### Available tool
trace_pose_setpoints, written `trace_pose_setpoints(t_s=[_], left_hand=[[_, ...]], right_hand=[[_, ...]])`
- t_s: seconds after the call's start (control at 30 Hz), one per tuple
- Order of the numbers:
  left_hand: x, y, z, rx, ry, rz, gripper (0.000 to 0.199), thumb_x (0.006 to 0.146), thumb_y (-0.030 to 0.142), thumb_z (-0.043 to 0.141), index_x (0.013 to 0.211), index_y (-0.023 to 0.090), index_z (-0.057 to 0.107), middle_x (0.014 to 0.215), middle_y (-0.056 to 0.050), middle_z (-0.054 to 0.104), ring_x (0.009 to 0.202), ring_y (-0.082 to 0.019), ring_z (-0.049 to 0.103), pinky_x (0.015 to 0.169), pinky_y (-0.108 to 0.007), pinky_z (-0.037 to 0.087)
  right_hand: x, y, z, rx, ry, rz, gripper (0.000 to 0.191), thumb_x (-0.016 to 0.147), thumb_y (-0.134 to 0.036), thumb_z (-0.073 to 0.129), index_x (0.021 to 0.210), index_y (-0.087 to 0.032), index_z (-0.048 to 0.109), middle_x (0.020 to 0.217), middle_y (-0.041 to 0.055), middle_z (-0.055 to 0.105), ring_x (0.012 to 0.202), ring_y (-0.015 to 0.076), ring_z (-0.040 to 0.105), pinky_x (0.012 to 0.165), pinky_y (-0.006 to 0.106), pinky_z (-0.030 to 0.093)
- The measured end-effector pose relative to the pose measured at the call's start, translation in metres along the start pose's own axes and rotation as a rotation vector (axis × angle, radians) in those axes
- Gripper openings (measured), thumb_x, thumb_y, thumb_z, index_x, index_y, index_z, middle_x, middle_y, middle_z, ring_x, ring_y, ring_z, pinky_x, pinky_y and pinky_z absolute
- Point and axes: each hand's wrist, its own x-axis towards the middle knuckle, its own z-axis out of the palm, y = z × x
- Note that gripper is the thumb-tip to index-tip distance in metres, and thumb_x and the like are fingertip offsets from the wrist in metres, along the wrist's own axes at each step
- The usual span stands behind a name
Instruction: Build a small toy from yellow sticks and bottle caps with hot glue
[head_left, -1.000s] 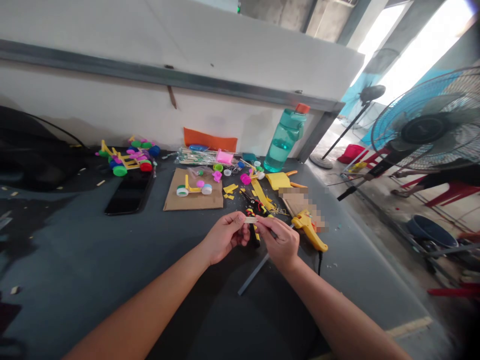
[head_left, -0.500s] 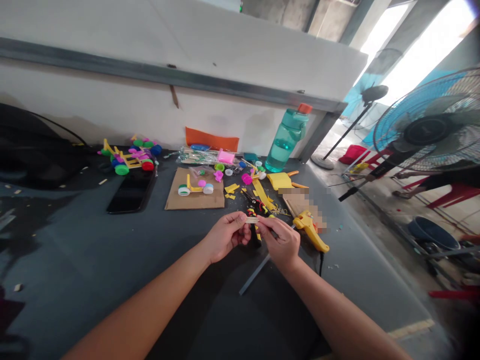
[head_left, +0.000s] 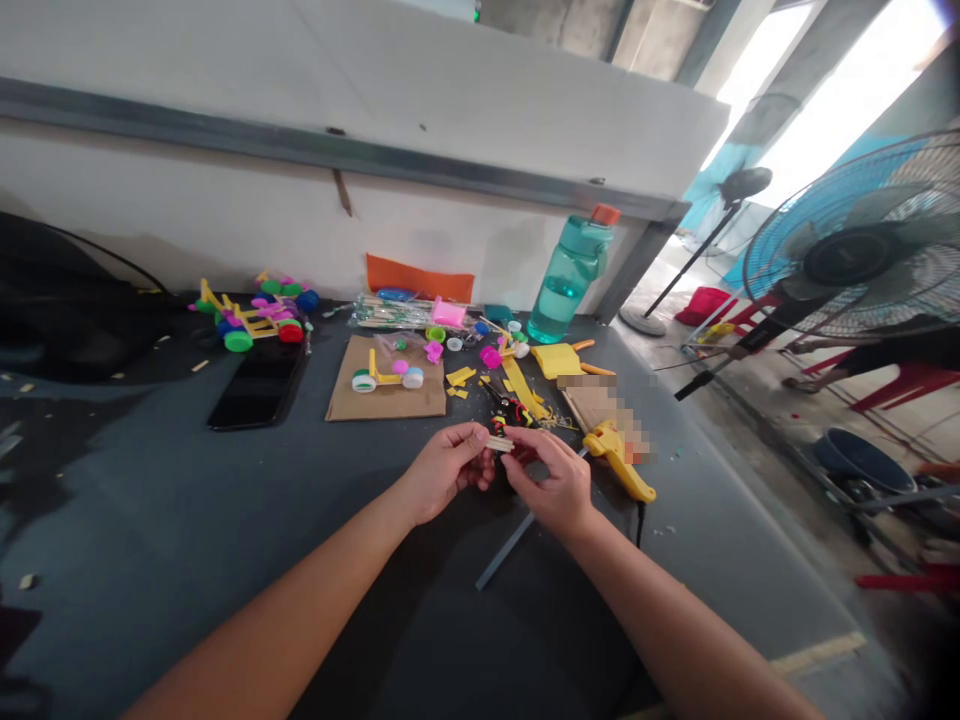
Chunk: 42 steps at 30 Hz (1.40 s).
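Observation:
Short pale wooden stick pieces (head_left: 498,443) lie side by side, pinched between the thumb and fingers of my left hand (head_left: 448,470). My right hand (head_left: 553,480) is at their other end, thumb and forefinger parted around the tips; whether it touches them is hard to see. Just beyond the hands are scissors (head_left: 517,408) with dark and red-yellow handles, partly hidden. A small yellow stick car with bottle-cap wheels (head_left: 388,378) stands on a cardboard piece (head_left: 386,408). A yellow glue gun (head_left: 619,462) lies right of my right hand.
Behind are yellow foam scraps (head_left: 460,377), a bag of sticks (head_left: 386,312), loose caps and a teal water bottle (head_left: 564,285). More cap-wheeled cars (head_left: 259,322) stand by a phone (head_left: 256,388) at left. A grey strip (head_left: 504,552) lies near me; a fan (head_left: 855,255) stands right.
My right thumb and forefinger have parted from their pinch on the stick pieces. The pieces now tilt slightly, still in my left hand. The view has shifted slightly.

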Motion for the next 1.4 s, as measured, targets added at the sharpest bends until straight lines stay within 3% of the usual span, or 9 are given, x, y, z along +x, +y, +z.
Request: trace_pose_setpoints(t_s=[0.33,0.57,0.8,0.93,1.17,1.4], left_hand=[[0.002,-0.002,-0.003,0.147,0.013,0.059,0.036,0.079,0.049,0.056,0.066,0.016,0.052,0.055,0.001,0.052,0.05,-0.011,0.052,0.045,-0.021,0.042],[0.002,-0.003,-0.009,0.518,0.094,0.241,0.037,0.083,0.05,0.047,0.068,0.017,0.052,0.055,0.003,0.049,0.047,-0.009,0.047,0.043,-0.02,0.036],[-0.003,-0.002,-0.007,0.751,0.152,0.322,0.032,0.087,0.043,0.045,0.069,0.017,0.051,0.059,0.004,0.049,0.047,-0.009,0.046,0.047,-0.02,0.035],[-0.005,0.001,-0.004,0.794,0.188,0.385,0.027,0.086,0.037,0.046,0.068,0.018,0.052,0.061,0.003,0.049,0.049,-0.009,0.046,0.048,-0.02,0.035],[-0.007,0.004,-0.002,0.807,0.207,0.442,0.024,0.085,0.033,0.047,0.067,0.019,0.053,0.062,0.002,0.049,0.054,-0.01,0.044,0.052,-0.021,0.033],[-0.008,0.005,0.0,0.815,0.196,0.455,0.025,0.084,0.033,0.048,0.064,0.019,0.054,0.064,0.001,0.049,0.059,-0.012,0.043,0.056,-0.021,0.032]], right_hand=[[-0.001,0.008,0.0,-0.075,-0.012,0.015,0.016,0.083,-0.026,0.057,0.096,-0.022,0.066,0.087,0.0043,0.07,0.072,0.0152,0.064,0.071,0.027,0.054],[-0.001,0.011,0.0,-0.068,-0.018,-0.012,0.016,0.083,-0.023,0.058,0.097,-0.019,0.065,0.085,0.0047,0.069,0.073,0.0146,0.064,0.071,0.026,0.053],[-0.001,0.01,0.001,-0.032,-0.045,-0.002,0.017,0.083,-0.022,0.057,0.098,-0.02,0.066,0.083,0.0042,0.068,0.072,0.0139,0.063,0.069,0.025,0.053],[-0.002,0.01,0.003,0.051,-0.043,0.148,0.02,0.08,-0.027,0.06,0.098,-0.022,0.066,0.083,0.0039,0.069,0.067,0.014,0.063,0.065,0.026,0.054],[0.003,0.007,0.005,0.531,-0.078,0.651,0.028,0.079,-0.042,0.057,0.077,-0.015,0.065,0.059,0.0001,0.06,0.044,0.0089,0.051,0.039,0.02,0.044],[0.003,0.007,0.007,0.691,-0.073,0.749,0.028,0.074,-0.042,0.064,0.07,-0.014,0.064,0.058,0.0003,0.06,0.043,0.007,0.047,0.037,0.018,0.04]])
